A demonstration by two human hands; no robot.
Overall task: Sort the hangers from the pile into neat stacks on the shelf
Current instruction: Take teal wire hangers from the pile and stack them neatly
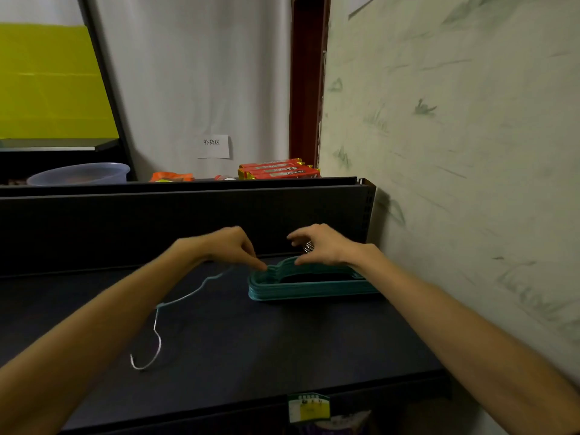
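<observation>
Both your hands are over the teal stack (309, 282) now, at the right end of the shelf (219, 334), hard up beside the wall (455, 152). Your left hand (230, 246) comes in from the left, fingertips pointing down and touching the stack's upper left corner; that grip looks narrow, fingers bunched in a light pinch on the top hanger's edge, though the exact hold is hard to make out. Your right hand (323, 244) hovers over the back middle of the stack, fingers loosely curled above the metal hooks (309, 246); whether it actually grips them, I cannot tell.

Here's what matters: the stack's long axis runs left to right along the shelf, parallel to the back panel (188, 221), and it sits directly under and just in front of both hands. Your left hand covers the left end and your right the middle, so squaring it up should take only small nudges along that axis.

The stack looks like several thin teal plastic hangers lying flat, edges nearly flush, dark opening in the centre, hooks bunched at the back.

Well apart to the left lies the one stray: a pale blue wire hanger (175, 304) with its long line running diagonally, hook end toward you. Your left hand is the nearer one for it.
</observation>
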